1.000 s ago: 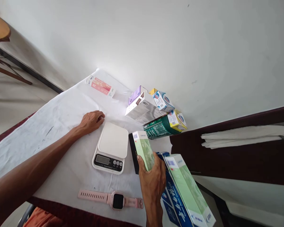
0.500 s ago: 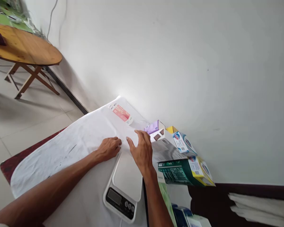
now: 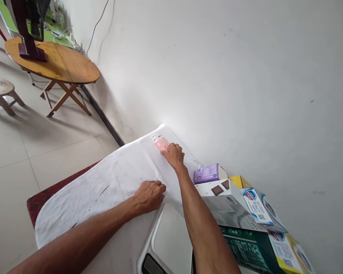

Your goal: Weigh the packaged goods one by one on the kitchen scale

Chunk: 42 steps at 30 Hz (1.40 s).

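Note:
My right hand (image 3: 175, 155) reaches over the far end of the cloth-covered table. Its thumb and fingers close around the near end of a flat pink and white packet (image 3: 161, 143), hiding part of it. Nearer to me, my left hand (image 3: 151, 195) rests on the white cloth with its fingers curled under; the inside of that hand is hidden. Just below it lies a white kitchen scale (image 3: 171, 238) with a dark display, cut off by the bottom edge of the view. My right forearm passes over the scale's right side.
Boxes crowd the table's right side: a purple packet (image 3: 207, 174), a grey and white box (image 3: 231, 205), a blue and white box (image 3: 260, 207) and a green box (image 3: 246, 247). A wall (image 3: 217, 76) rises behind. Farther left stand a round wooden table (image 3: 71, 64) and a stool (image 3: 0, 86).
My right hand has moved from above the scale to the pink packet and closed on it. My left hand stays by the scale. The whole view has shifted left.

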Each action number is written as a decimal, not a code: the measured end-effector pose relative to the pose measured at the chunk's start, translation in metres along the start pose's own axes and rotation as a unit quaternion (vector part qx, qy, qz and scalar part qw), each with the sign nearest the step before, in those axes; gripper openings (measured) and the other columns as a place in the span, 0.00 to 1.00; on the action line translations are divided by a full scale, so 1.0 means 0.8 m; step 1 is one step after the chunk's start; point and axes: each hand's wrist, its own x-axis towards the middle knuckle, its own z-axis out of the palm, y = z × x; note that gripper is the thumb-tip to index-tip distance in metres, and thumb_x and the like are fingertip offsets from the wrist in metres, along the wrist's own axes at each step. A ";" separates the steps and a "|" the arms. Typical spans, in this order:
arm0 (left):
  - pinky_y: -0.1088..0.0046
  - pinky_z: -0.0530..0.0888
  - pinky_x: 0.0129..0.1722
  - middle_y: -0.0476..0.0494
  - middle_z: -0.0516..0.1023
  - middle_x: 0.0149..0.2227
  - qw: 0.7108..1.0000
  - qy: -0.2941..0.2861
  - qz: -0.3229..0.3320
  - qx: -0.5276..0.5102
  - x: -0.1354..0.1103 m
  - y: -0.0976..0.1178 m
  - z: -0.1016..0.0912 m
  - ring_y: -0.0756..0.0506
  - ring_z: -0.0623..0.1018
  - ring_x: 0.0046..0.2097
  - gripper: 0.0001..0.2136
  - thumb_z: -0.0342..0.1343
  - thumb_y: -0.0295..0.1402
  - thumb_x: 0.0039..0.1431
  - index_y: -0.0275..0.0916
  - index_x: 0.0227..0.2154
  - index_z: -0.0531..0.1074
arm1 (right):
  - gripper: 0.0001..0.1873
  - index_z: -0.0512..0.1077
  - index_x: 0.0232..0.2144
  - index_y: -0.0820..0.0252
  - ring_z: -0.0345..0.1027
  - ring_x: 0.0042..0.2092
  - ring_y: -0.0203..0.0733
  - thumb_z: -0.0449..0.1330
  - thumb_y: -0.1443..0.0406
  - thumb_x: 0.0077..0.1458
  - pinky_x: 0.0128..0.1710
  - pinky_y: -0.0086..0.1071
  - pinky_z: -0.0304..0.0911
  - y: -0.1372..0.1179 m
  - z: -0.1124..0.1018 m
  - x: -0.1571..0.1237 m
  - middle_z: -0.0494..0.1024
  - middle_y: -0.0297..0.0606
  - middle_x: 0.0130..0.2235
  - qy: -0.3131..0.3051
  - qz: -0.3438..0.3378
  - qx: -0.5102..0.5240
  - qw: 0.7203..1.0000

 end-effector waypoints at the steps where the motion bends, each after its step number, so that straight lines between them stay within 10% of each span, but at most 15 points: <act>1: 0.67 0.74 0.40 0.42 0.80 0.41 1.000 -0.002 0.000 0.000 0.000 0.000 -0.001 0.41 0.81 0.44 0.05 0.52 0.29 0.65 0.40 0.37 0.73 | 0.16 0.68 0.44 0.61 0.64 0.57 0.57 0.63 0.60 0.56 0.53 0.49 0.62 0.002 0.001 -0.004 0.72 0.52 0.53 0.007 -0.001 0.003 1.000; 7: 0.67 0.73 0.39 0.41 0.80 0.41 1.000 -0.003 -0.003 0.002 0.000 0.002 -0.005 0.41 0.81 0.44 0.05 0.52 0.28 0.65 0.41 0.38 0.74 | 0.20 0.69 0.45 0.63 0.65 0.53 0.55 0.63 0.56 0.55 0.51 0.46 0.62 0.023 -0.025 -0.065 0.73 0.51 0.50 0.088 -0.017 0.034 0.995; 15: 0.68 0.71 0.38 0.42 0.81 0.42 1.000 0.014 -0.001 -0.001 0.000 -0.001 0.001 0.41 0.81 0.44 0.08 0.52 0.29 0.64 0.41 0.41 0.75 | 0.32 0.72 0.49 0.63 0.71 0.48 0.55 0.58 0.41 0.61 0.49 0.46 0.66 0.061 -0.081 -0.280 0.77 0.49 0.44 0.210 -0.067 0.061 0.974; 21: 0.69 0.69 0.36 0.43 0.81 0.42 1.000 0.019 0.001 0.002 0.001 -0.002 0.002 0.42 0.81 0.42 0.09 0.50 0.29 0.65 0.41 0.41 0.75 | 0.29 0.71 0.51 0.61 0.72 0.47 0.54 0.57 0.43 0.63 0.46 0.45 0.68 0.066 -0.059 -0.393 0.77 0.47 0.45 0.188 -0.012 0.049 0.981; 42: 0.70 0.70 0.36 0.45 0.82 0.42 0.999 0.033 -0.001 0.003 0.003 -0.004 -0.001 0.43 0.80 0.41 0.12 0.48 0.31 0.65 0.43 0.41 0.77 | 0.31 0.61 0.63 0.62 0.70 0.54 0.59 0.55 0.49 0.67 0.48 0.51 0.70 0.055 -0.024 -0.438 0.75 0.53 0.54 0.140 0.002 0.041 0.989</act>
